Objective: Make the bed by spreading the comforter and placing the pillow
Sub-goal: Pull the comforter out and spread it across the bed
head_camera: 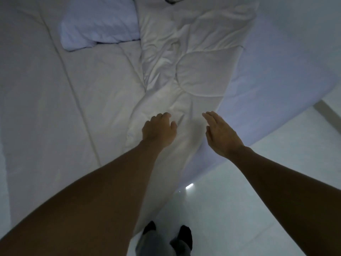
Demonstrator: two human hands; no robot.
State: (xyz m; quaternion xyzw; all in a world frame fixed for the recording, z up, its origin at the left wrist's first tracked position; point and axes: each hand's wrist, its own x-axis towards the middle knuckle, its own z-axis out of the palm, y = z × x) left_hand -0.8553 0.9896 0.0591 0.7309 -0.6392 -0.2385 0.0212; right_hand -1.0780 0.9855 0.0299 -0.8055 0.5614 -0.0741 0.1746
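Head view: both hands point(186, 129) reach, fingers loose, over comforter point(184, 71).

Left hand point(158, 129) curled on rumpled white comforter point(184, 61), contact unclear. Right hand point(220, 134) flat, fingers extended, at 3 o'clock of it. Pillow point(99, 24) at 11 o'clock.

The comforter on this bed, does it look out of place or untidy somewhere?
Yes. The comforter is bunched and creased in a narrow strip down the bed, so bare sheet shows on its right side. The pillow lies askew beside it. Both hands, left and right, are open near its lower end.
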